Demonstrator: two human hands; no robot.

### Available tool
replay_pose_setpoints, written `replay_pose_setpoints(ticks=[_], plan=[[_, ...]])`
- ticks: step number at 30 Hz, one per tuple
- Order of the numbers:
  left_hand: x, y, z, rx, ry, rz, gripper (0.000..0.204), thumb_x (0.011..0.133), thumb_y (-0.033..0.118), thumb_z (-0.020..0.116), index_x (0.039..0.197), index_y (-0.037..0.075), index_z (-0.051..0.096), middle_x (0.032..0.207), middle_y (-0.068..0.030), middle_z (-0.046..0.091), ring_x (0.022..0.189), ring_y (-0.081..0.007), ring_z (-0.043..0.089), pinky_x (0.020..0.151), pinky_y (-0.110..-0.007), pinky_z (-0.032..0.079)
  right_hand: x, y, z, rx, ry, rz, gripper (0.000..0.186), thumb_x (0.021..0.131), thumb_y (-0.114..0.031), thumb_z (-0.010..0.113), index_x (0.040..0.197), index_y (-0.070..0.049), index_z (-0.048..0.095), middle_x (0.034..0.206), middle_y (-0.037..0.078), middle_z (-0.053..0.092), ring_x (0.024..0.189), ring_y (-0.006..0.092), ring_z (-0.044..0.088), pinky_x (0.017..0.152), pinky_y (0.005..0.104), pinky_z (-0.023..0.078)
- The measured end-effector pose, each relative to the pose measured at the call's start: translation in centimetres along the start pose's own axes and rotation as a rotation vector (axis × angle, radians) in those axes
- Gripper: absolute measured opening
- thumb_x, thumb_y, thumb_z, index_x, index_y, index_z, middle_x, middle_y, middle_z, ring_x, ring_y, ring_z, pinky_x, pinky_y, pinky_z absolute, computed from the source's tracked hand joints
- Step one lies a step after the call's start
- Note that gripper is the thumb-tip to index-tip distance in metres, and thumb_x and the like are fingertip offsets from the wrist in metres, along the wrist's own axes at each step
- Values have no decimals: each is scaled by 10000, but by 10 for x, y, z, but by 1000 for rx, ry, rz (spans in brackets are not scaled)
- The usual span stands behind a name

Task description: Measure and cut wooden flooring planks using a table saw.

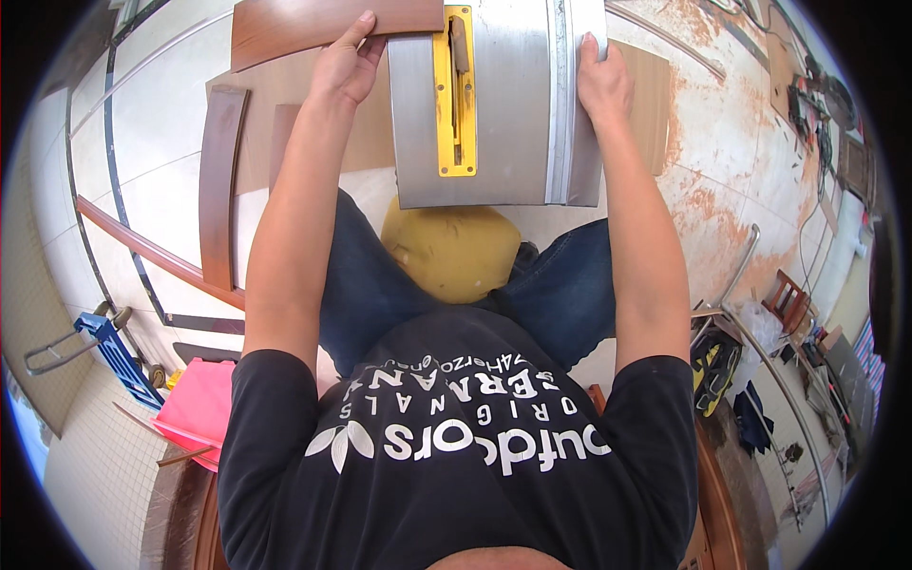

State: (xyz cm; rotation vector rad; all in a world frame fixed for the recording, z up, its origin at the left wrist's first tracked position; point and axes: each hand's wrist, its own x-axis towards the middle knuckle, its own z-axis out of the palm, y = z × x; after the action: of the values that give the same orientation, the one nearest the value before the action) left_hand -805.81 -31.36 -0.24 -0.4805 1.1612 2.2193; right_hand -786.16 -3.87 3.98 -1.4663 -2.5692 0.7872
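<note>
A reddish-brown wooden board [294, 30] lies at the top left, its right end over the edge of a grey metal table saw [513, 114]. My left hand [350, 66] holds the board's near edge, thumb on top and fingers mostly hidden below. Set into the saw top is a yellow insert plate [456, 157] with a long slot, where a narrow upright piece shows just past the board's end. Along the right side runs a silver fence rail [560, 133]. My right hand [606, 84] is closed around the saw's right edge beside that rail, fingertips partly hidden.
Curved brown wood pieces [223, 190] and a long strip [157, 252] lie left of the saw. A yellow rounded object [451, 252] sits under it between my knees. Farther out are a blue hand truck [119, 356], reddish sawdust [712, 209] and cables on the right.
</note>
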Motion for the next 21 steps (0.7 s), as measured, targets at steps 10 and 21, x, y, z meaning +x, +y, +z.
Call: replay_pose_setpoints(ticks=[10,21], plan=[[-4,-9,-2,-18,14,18,327,877,20,741,1157,28,572,1104,-83,643,1046,-195,626,947,-303,552,1,2,2,-44,-2,12,612,947,-568,441,1213,-51,631,1153,231,678,1109,433,614,958,488,472],[-14,-14,6,-16,-100,44,275,957,66,637,1208,-33,582,1202,-115,640,1119,-229,602,1059,-343,464,-1,-4,1,-68,-7,28,588,953,-560,449,1221,-69,631,1160,214,682,1112,419,619,967,485,471]])
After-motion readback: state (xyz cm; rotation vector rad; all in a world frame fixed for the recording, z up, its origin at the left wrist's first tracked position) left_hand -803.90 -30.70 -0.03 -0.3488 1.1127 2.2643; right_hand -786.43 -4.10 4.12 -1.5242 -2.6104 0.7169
